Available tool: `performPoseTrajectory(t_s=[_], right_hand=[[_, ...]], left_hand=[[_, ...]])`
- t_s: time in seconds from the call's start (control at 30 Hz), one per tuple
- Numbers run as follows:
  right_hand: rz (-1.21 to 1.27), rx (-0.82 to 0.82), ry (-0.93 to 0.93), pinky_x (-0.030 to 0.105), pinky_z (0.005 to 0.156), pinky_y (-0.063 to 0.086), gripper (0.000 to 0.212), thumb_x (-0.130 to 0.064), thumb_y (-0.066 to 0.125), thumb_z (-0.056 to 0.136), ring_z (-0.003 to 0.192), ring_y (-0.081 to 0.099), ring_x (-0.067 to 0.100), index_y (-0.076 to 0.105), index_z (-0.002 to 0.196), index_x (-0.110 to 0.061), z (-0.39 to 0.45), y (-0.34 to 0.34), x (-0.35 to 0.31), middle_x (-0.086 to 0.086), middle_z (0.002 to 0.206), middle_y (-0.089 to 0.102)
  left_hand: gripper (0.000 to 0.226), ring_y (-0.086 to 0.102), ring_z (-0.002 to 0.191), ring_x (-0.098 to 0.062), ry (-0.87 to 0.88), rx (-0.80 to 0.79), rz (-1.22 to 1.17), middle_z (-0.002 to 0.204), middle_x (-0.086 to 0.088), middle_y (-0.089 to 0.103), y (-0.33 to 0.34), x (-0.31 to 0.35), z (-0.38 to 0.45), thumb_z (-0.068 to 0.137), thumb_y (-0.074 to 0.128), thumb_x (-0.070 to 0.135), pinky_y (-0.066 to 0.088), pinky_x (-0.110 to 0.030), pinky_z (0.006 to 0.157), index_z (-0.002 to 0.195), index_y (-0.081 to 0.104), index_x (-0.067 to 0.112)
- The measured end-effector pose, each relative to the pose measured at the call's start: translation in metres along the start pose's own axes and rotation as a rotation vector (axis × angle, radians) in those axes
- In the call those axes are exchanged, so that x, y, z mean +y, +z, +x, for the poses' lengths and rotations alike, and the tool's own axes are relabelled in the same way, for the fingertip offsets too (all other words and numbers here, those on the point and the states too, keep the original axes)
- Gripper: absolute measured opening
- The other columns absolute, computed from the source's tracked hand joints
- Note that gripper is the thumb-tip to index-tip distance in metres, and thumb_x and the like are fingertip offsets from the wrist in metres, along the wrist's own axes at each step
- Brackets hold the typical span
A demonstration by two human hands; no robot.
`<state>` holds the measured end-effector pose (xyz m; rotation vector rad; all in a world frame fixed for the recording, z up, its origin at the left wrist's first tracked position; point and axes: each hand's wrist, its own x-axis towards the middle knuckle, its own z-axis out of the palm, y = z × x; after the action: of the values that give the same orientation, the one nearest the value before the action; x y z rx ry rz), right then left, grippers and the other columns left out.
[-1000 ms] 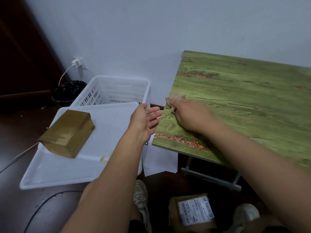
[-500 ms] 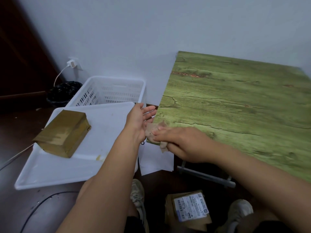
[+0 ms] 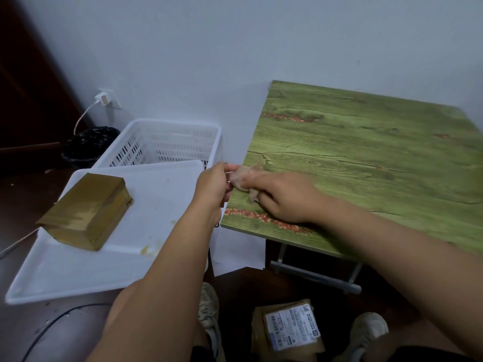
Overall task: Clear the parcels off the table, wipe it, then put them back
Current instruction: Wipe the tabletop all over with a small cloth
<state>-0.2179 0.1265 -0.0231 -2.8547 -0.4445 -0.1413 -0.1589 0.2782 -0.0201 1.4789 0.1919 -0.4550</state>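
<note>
The green wood-grain table (image 3: pixel 366 158) stands bare at the right. At its left edge both hands hold a small crumpled beige wipe (image 3: pixel 244 177). My left hand (image 3: pixel 213 186) pinches the wipe's left end just off the table edge. My right hand (image 3: pixel 283 195) rests on the tabletop and grips its right part. A brown taped parcel (image 3: pixel 86 211) lies on the white tray (image 3: pixel 156 231) at the left. A second brown parcel (image 3: pixel 287 333) with a white shipping label lies on the floor between my shoes.
A white slotted basket (image 3: pixel 162 143) stands behind the tray, next to a black-lined bin (image 3: pixel 87 146). A charger (image 3: pixel 103 99) is plugged into the wall socket. White paper (image 3: pixel 235 252) lies on the dark floor by the table's metal leg (image 3: pixel 313 274). A cable runs along the floor at the left.
My right hand swept the wipe to the table's left front edge, then back up along that edge. My left hand went from open beside the table to pinching the wipe.
</note>
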Motion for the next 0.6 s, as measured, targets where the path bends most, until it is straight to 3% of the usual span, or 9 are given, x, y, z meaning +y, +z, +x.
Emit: performPoseTrajectory(t_s=[0.1,0.23,0.37,0.43,0.5,0.6], right_hand=[[-0.005,0.009,0.111,0.027,0.074,0.045,0.043,-0.035,0.037,0.095,0.094,0.063,0.018,0.052,0.136,-0.038,0.001,-0.006,0.03,0.001,0.125,0.066],[-0.09,0.094,0.38,0.033,0.073,0.042,0.041,-0.025,0.04,0.101,0.104,0.061,0.031,0.046,0.14,-0.036,0.014,-0.01,0.046,0.007,0.127,0.063],[-0.04,0.037,0.132,0.03,0.07,0.041,0.042,-0.023,0.045,0.098,0.099,0.064,0.027,0.05,0.137,-0.038,-0.004,-0.001,0.009,0.001,0.126,0.065],[-0.014,0.008,0.121,0.029,0.075,0.044,0.04,-0.024,0.046,0.099,0.1,0.063,0.022,0.051,0.137,-0.036,-0.006,-0.007,0.025,-0.002,0.131,0.062],[-0.044,0.043,0.277,0.03,0.077,0.045,0.04,-0.025,0.044,0.1,0.102,0.061,0.024,0.05,0.138,-0.036,-0.001,-0.012,0.052,-0.001,0.131,0.061],[-0.117,0.132,0.439,0.032,0.067,0.045,0.038,-0.021,0.04,0.1,0.098,0.062,0.028,0.051,0.135,-0.034,0.005,-0.009,0.05,0.004,0.126,0.063]], left_hand=[[0.023,0.049,0.077,-0.021,0.003,0.014,-0.023,0.078,0.001,0.066,0.001,0.0,-0.003,0.093,0.043,0.014,0.035,-0.03,0.062,0.085,0.065,0.014],[0.024,0.049,0.073,-0.019,0.001,0.008,-0.038,0.08,0.0,0.063,0.001,0.001,-0.007,0.094,0.043,0.012,0.035,-0.028,0.06,0.084,0.064,0.014],[0.025,0.049,0.061,-0.014,0.001,-0.013,-0.053,0.077,0.0,0.063,0.002,0.005,-0.011,0.095,0.041,0.01,0.035,-0.025,0.055,0.084,0.063,0.014],[0.026,0.048,0.059,-0.014,0.004,-0.014,-0.05,0.067,0.004,0.065,0.002,0.006,-0.011,0.094,0.043,0.008,0.035,-0.025,0.054,0.079,0.063,0.014],[0.027,0.045,0.057,-0.013,0.0,-0.018,-0.053,0.05,0.01,0.061,0.004,0.005,-0.012,0.092,0.047,0.008,0.035,-0.024,0.05,0.073,0.064,0.015],[0.027,0.049,0.044,-0.01,-0.016,-0.027,-0.059,0.044,0.01,0.058,0.006,0.006,-0.015,0.091,0.05,0.009,0.039,-0.021,0.045,0.069,0.063,0.014]])
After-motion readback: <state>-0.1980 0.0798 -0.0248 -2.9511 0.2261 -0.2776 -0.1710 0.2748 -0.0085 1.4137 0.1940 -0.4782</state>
